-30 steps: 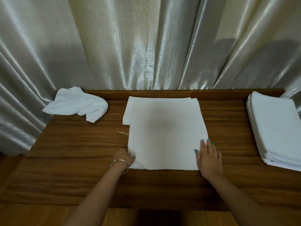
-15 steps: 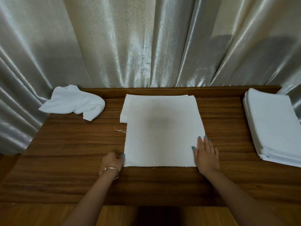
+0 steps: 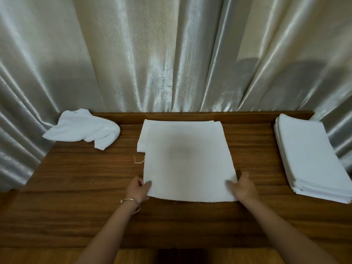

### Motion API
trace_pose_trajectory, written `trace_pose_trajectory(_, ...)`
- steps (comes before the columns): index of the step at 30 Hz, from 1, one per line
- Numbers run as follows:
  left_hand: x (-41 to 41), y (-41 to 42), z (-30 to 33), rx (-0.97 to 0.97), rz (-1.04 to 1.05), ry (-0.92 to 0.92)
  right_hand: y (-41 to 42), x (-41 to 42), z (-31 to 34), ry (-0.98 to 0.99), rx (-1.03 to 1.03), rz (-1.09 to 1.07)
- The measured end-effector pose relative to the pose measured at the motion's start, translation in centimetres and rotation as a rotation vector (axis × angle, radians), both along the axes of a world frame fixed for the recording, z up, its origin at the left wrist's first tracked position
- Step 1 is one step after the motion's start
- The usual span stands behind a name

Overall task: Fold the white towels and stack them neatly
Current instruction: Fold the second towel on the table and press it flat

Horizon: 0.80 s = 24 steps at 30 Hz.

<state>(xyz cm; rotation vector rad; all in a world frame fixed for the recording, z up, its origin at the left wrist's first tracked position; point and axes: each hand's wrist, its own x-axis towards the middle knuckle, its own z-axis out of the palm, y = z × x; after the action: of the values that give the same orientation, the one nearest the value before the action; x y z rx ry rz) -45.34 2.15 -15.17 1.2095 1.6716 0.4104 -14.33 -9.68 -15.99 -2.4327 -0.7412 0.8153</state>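
A half-folded white towel [image 3: 186,159] lies flat in the middle of the wooden table [image 3: 80,180]. My left hand [image 3: 138,190] pinches its near left corner, thumb on top. My right hand [image 3: 242,187] pinches the near right corner the same way, and the near edge is lifted slightly off the wood. A crumpled white towel [image 3: 83,128] sits at the far left of the table. A neat stack of folded white towels [image 3: 312,159] rests at the right edge.
Shiny pale curtains [image 3: 171,54] hang right behind the table and wrap round both sides. A raised wooden lip [image 3: 247,116] runs along the table's far edge. A loose thread [image 3: 138,161] trails from the middle towel's left side.
Both hands have gone from lying beside and on the towel's near corners to pinching them. The near edge now lifts a little off the table.
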Motion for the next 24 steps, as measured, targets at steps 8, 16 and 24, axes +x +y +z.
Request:
trace_pose_trajectory(8,0.1,1.9,4.2,-0.022,0.020,-0.161,0.8,2.7,4.4,0.491,0.059,-0.110)
trace_pose_trajectory(16,1.1,7.5,8.4,-0.209,0.236,-0.553,3.6,6.5,9.2,0.841,0.236,-0.106)
trace_pose_trajectory(24,3.4,13.1,8.3,0.164,-0.273,0.004,9.6,6.1,9.5,0.423,0.227,-0.070)
